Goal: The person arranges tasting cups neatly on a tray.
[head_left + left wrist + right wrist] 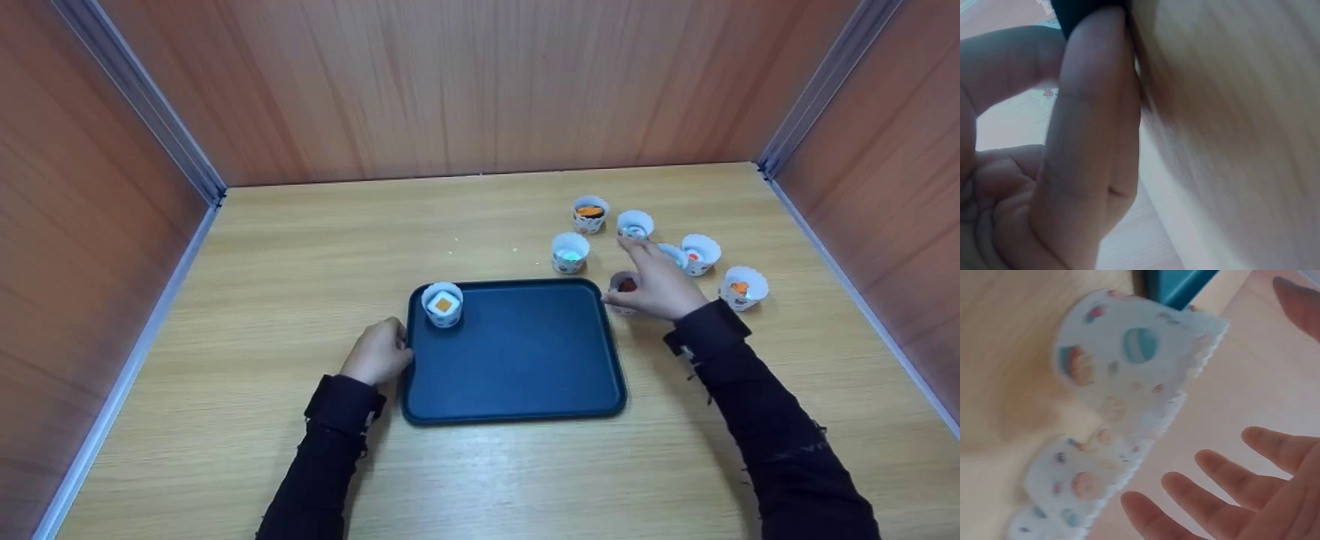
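A dark blue tray (517,360) lies on the table, its left rim pinched by my left hand (377,352). In the left wrist view the thumb and fingers (1086,124) meet at the tray's dark edge (1088,12). One paper cup (442,306) with a white and orange piece stands in the tray's far left corner. My right hand (660,285) is spread over a paper cup (622,285) with dark contents, just right of the tray. In the right wrist view its fingers (1213,512) are apart from the nearest printed cup (1123,360), holding nothing.
Several more paper cups stand beyond and right of the tray, among them one with orange and dark contents (590,216), one with pale green (570,253), and one at the far right (742,289). White specks dot the table (315,240). Wooden panels (480,90) rise behind and on both sides.
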Available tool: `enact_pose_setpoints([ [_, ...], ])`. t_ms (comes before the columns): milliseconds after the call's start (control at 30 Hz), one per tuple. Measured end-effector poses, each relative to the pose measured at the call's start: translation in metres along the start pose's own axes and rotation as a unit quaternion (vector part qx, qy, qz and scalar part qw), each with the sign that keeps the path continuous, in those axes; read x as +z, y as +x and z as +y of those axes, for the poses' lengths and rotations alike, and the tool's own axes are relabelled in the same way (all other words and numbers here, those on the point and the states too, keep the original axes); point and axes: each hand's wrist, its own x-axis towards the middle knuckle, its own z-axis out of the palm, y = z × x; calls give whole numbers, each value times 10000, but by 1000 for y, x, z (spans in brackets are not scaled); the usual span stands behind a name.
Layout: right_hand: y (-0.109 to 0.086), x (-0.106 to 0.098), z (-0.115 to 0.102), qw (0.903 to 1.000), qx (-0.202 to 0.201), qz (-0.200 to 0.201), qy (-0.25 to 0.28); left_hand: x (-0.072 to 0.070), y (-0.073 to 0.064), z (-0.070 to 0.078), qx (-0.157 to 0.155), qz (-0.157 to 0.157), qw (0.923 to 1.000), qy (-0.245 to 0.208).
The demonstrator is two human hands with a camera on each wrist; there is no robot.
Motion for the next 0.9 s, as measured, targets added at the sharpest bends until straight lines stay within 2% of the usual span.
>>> enact_pose_setpoints([
  [267,-1,4,20,9977,356,-497,307,0,1,-1,27,-2,10000,-23],
  [433,1,11,26,9958,519,-643,407,1,1,0,42,5,10000,-25],
  [667,3,16,28,9960,512,-573,454,1,1,0,63,26,9999,93],
  [900,2,12,23,9967,542,-442,419,1,0,1,67,20,10000,56],
])
